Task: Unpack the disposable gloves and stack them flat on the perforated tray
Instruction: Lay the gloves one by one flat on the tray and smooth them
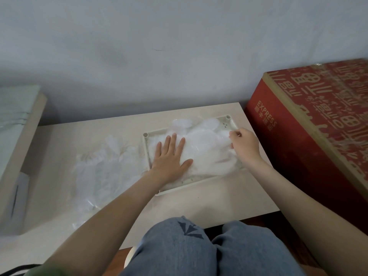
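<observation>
Left hand (169,156) flat, fingers straight and spread, pressing pile of translucent white disposable gloves (207,150) lying in cream rectangular perforated tray (225,121) on pale beige desk (199,204). Right hand (244,142) at pile's right edge, fingers (236,133) curled, pinching glove film. Loose clear gloves (101,166) on desk left of tray. Red printed cardboard box (310,124) stands right of desk.

I count one perforated tray (226,121), toward the far right corner of one table (209,204). One glove stack (207,148) lies in it, the sheets too thin to count singly. One loose glove heap (103,166) nearer the left edge, number unclear too. Two hands: left hand (169,156), right hand (244,143). One red box (310,124) past the right edge.
</observation>
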